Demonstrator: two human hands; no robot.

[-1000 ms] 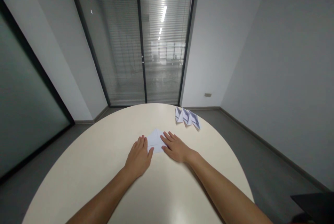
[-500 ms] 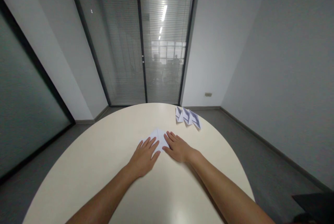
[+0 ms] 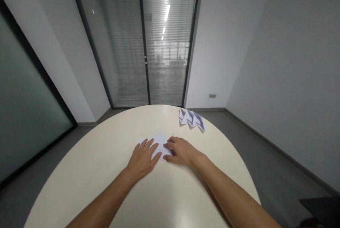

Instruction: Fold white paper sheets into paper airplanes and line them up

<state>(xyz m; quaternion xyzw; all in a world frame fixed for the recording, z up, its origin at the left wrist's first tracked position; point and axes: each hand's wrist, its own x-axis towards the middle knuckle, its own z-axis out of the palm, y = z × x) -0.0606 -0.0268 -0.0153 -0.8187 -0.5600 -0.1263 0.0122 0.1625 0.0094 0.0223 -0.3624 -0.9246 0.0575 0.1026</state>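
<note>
White folded paper (image 3: 159,142) lies flat on the table (image 3: 101,171), pinned under both hands near the middle of the far half. Neither hand closes a grip around it: the left hand (image 3: 142,157) rests palm down with fingers spread, its fingertips on the sheet's left part, while the right hand (image 3: 180,150) lies beside it with fingers curled a little, the tips pressing the sheet's right near edge. The two hands are just beside each other, thumbs nearly meeting over the paper. A small pale corner of the sheet pokes out to the left of the left fingers, and its far edge shows as a low peak beyond the knuckles.

Around the hands the cream tabletop is bare and smooth, with wide room to the left and toward the person, where both forearms cross it. The rounded table edge curves close behind the sheet and falls away on the right.

Well apart, near the far right rim, a row of folded paper pieces (image 3: 191,118) with dark patches lies overlapping. Beyond the table stand glass doors with blinds (image 3: 143,43), grey floor and plain walls.
</note>
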